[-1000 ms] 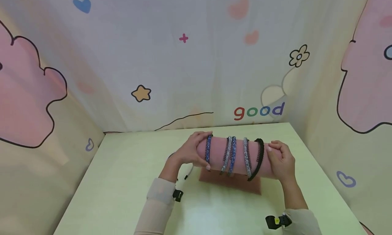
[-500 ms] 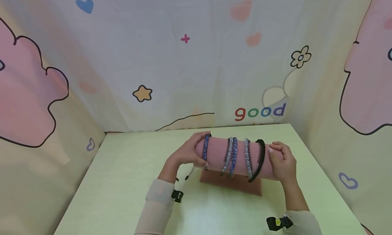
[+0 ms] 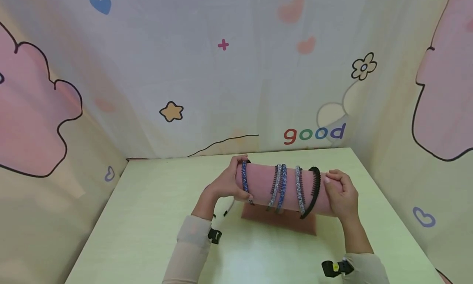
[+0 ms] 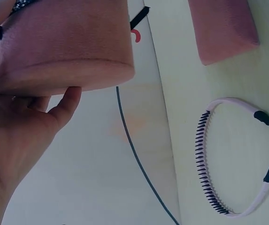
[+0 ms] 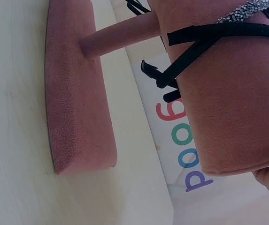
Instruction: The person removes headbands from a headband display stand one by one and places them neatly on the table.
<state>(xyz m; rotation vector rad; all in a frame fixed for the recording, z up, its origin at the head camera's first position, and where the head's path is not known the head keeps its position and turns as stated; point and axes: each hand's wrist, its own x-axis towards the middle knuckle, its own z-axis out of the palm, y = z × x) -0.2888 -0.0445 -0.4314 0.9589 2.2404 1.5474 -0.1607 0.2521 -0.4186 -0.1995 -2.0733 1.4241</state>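
Observation:
A pink plush headband stand has a fat horizontal roll (image 3: 260, 187) on a post above a flat base (image 3: 278, 220). My left hand (image 3: 227, 183) is around the roll's left end, thumb and fingers pinching a glittery blue headband (image 3: 244, 179). At the right end, my right hand (image 3: 343, 195) grips the roll, thumb in front. Between my hands the roll carries a silver headband (image 3: 275, 189), a second blue headband (image 3: 282, 189), another silver headband (image 3: 298, 189) and a black headband (image 3: 315, 191). Dark headband tips (image 5: 172, 79) stick out below the roll in the right wrist view.
A pale headband (image 4: 201, 159) with dark comb teeth and black tips lies on the table (image 3: 148, 234), left of the stand. The table's back edge meets a printed curtain (image 3: 203, 70); more curtain hangs at both sides.
The pinched blue headband has slid left along the roll, towards its left end, with my left fingers. My right hand stays on the right end; the other headbands keep their places.

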